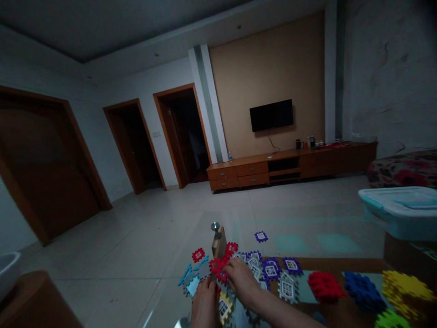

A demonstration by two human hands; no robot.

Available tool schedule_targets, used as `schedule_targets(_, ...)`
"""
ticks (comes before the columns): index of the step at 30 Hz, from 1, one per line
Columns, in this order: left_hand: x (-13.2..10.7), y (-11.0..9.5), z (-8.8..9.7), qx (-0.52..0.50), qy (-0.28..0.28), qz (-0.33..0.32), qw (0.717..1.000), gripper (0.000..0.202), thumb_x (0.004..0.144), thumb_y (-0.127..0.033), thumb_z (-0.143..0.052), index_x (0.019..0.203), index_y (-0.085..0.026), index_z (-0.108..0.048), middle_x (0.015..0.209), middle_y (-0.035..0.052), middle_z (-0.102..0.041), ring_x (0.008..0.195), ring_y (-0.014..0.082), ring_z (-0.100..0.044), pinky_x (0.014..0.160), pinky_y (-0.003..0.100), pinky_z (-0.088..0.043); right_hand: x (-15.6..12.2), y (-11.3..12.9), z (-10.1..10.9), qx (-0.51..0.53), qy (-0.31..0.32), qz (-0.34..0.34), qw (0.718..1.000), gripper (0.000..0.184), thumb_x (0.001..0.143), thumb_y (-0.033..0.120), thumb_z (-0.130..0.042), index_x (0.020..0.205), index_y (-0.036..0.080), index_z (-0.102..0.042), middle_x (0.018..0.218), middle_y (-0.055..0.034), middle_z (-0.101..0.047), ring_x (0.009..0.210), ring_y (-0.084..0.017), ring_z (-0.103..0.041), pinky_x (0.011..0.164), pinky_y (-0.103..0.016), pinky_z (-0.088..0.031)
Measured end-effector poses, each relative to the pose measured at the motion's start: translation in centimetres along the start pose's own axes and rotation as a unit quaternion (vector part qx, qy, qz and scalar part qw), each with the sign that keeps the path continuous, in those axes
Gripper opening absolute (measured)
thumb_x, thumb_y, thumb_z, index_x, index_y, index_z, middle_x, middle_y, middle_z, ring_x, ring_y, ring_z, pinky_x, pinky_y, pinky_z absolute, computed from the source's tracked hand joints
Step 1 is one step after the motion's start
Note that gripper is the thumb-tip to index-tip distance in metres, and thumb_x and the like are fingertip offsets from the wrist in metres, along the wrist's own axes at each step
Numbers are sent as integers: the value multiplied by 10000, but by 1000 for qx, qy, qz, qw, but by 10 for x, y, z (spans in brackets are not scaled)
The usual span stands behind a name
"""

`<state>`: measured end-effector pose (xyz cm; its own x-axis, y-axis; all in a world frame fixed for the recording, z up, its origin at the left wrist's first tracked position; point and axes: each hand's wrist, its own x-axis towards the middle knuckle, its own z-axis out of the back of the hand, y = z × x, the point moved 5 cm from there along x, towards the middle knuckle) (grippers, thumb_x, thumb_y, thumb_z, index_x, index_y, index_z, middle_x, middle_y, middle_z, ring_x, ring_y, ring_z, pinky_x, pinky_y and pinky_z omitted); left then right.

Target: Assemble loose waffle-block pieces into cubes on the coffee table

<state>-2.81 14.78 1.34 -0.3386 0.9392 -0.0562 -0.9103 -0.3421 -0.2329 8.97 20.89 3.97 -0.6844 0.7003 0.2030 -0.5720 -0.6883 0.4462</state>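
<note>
Over the glass-topped worktop (153, 291), right hand (242, 281) lies on interlocked red foam puzzle tiles (218, 267), fingers bent over them; grip cannot be confirmed. Left hand (205, 304) sits just beside these tiles, fingers raised, state unclear. Purple window-pattern tiles (271, 269) adjoin; red tile heap (325, 287), blue tile heap (363, 291) and yellow tile heap (404, 294) lie rightward.

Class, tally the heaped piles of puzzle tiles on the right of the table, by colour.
Red pile: 1
Blue pile: 1
Yellow pile: 1
Green pile: 1, cut off by the picture's edge
Total: 4
</note>
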Motion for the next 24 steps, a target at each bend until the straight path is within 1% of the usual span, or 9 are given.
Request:
schedule_targets(2, 0, 9, 3, 1, 8, 0, 1000, 381, 839, -170, -431, 1174, -128, -609, 1281, 128, -576, 1203, 240, -493, 1023, 302, -345, 22, 5, -4, -27, 15, -32, 999, 292, 796, 172, -587, 1077, 167, -667, 1149, -125, -645, 1120, -274, -536, 943, -360, -404)
schedule_targets(6, 2, 19, 6, -55, 21, 13, 998, 441, 710, -86, -552, 1145, -126, -610, 1233, 114, -601, 1180, 219, -501, 1008, 262, -343, 42, 10, -15, -40, 23, -68, 997, 457, 669, 187, -735, 1114, 119, -651, 1149, -196, -641, 1149, -354, -512, 959, -450, -378)
schedule_targets(9, 5, 23, 8, -110, 6, 32, 993, 450, 607, -35, -602, 1039, -154, -634, 1119, 84, -641, 1083, 208, -550, 937, 261, -389, 43, 15, -15, -36, 12, -71, 997, 357, 734, 139, -650, 1091, 121, -659, 1144, -189, -647, 1152, -335, -517, 957, -427, -371)
schedule_targets(12, 6, 25, 13, -138, -9, 55, 989, 427, 531, -31, -648, 932, -176, -631, 989, 45, -663, 944, 201, -600, 841, 274, -434, 34, 17, -3, -16, 3, -60, 998, 260, 830, 104, -489, 984, 144, -694, 1047, -146, -691, 1070, -268, -582, 899, -345, -403)
schedule_targets(14, 5, 26, 18, -160, -19, 62, 985, 348, 514, -46, -663, 831, -183, -623, 860, 10, -665, 857, 193, -611, 781, 274, -448, 22, 12, 9, -1, -7, -58, 998, 270, 837, 102, -470, 984, 159, -689, 1051, -120, -694, 1044, -232, -600, 868, -293, -414)
schedule_targets(17, -1, 27, 31, -195, -37, 58, 978, 176, 575, -126, -653, 727, -190, -594, 722, -21, -639, 779, 185, -610, 715, 268, -457, -10, -6, 24, 42, -19, -56, 997, 327, 796, 103, -522, 1080, 204, -650, 1083, -61, -693, 1032, -192, -607, 843, -246, -418)
schedule_targets(20, -8, 25, 40, -238, -45, 35, 970, 74, 672, -226, -591, 737, -192, -594, 706, -18, -638, 736, 181, -607, 678, 275, -463, -58, -32, 18, 111, 64, -52, 990, 364, 683, 75, -605, 999, 238, -684, 865, -6, -719, 803, -180, -644, 680, -235, -433)
schedule_targets(22, -14, 17, 40, -299, -33, -2, 954, 112, 702, -250, -538, 765, -186, -606, 718, -10, -644, 718, 178, -602, 667, 281, -468, -92, -47, 9, 124, 130, -40, 983, 358, 611, 44, -635, 895, 248, -713, 736, 17, -696, 678, -169, -623, 602, -236, -415)
schedule_targets(24, -22, 1, 32, -350, 16, -42, 936, 145, 676, -209, -523, 777, -179, -622, 735, -9, -650, 731, 171, -601, 683, 275, -470, -117, -60, 7, 115, 132, -25, 984, 362, 578, 34, -644, 850, 260, -720, 752, 11, -689, 702, -183, -621, 622, -259, -424)
